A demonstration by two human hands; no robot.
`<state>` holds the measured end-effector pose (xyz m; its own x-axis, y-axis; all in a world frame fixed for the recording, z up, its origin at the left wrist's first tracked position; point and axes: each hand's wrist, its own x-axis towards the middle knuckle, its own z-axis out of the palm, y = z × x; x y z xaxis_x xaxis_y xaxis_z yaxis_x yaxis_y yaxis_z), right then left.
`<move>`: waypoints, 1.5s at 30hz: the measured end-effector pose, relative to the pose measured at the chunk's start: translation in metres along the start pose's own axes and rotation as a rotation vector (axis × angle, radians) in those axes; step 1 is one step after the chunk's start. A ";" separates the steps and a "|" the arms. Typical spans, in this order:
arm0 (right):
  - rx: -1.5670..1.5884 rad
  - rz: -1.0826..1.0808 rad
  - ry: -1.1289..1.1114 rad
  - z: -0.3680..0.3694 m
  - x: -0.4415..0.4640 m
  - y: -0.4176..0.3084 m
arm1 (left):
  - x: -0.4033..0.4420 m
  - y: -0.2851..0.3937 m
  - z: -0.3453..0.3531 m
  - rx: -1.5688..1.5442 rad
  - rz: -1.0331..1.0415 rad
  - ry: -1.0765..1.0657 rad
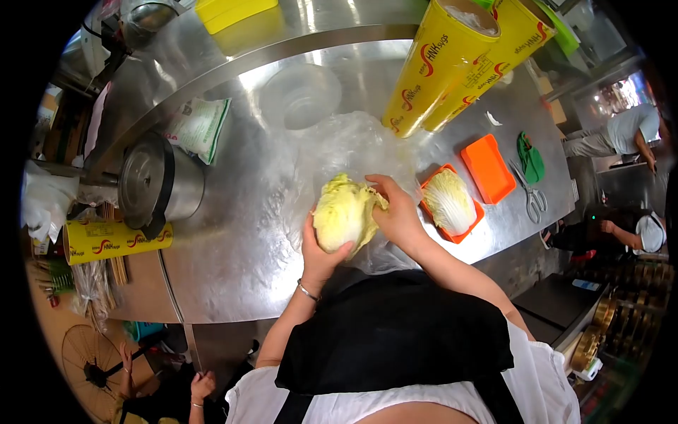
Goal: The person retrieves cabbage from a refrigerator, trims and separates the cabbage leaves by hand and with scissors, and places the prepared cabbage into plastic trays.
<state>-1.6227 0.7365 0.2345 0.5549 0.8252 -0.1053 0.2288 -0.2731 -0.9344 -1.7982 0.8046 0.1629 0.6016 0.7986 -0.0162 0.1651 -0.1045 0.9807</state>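
Note:
A pale yellow napa cabbage is held above the steel table, over a spread of clear plastic film. My left hand cups it from the lower left, thumb across its base. At its right side, my right hand pinches the edge of a leaf between thumb and fingers. Right of my right hand, another piece of cabbage lies in an orange tray. Beside that tray is an orange tray with nothing in it.
Yellow film rolls stand at the back. Scissors and a green item lie right. A lidded pot, a white-green bag and another yellow roll are left. Other people are at lower left and far right.

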 end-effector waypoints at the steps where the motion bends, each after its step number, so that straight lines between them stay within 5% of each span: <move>1: -0.020 0.030 0.018 -0.002 0.001 0.001 | -0.001 -0.002 -0.003 -0.200 -0.088 0.000; 3: -0.017 0.081 0.009 -0.004 0.001 0.007 | -0.003 -0.001 -0.006 -0.476 -0.206 -0.014; 19: 0.163 0.171 -0.060 0.005 0.006 0.019 | 0.003 -0.001 -0.020 -0.704 -0.321 -0.139; 22: 0.320 0.465 -0.233 -0.008 0.009 0.017 | 0.005 -0.001 -0.018 -0.423 -0.157 -0.151; 25: 0.191 0.274 -0.145 -0.003 0.005 0.034 | 0.002 0.001 -0.015 -0.293 -0.106 -0.150; 27: 0.100 0.149 -0.059 -0.003 0.003 0.036 | 0.004 0.010 -0.009 0.277 0.181 -0.079; 28: 0.014 0.143 -0.038 -0.004 0.003 0.029 | 0.004 0.017 -0.002 0.278 0.181 -0.073; 36: -0.152 0.176 0.045 -0.013 0.010 0.059 | -0.008 0.015 -0.001 0.058 0.052 0.236; 45: 0.361 0.325 0.311 -0.020 -0.025 0.050 | 0.018 0.005 0.002 -0.517 -0.204 0.541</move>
<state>-1.6088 0.6925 0.1978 0.7727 0.5279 -0.3524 -0.2497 -0.2575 -0.9334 -1.7847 0.8174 0.1672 0.1113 0.9644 -0.2399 -0.2342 0.2600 0.9368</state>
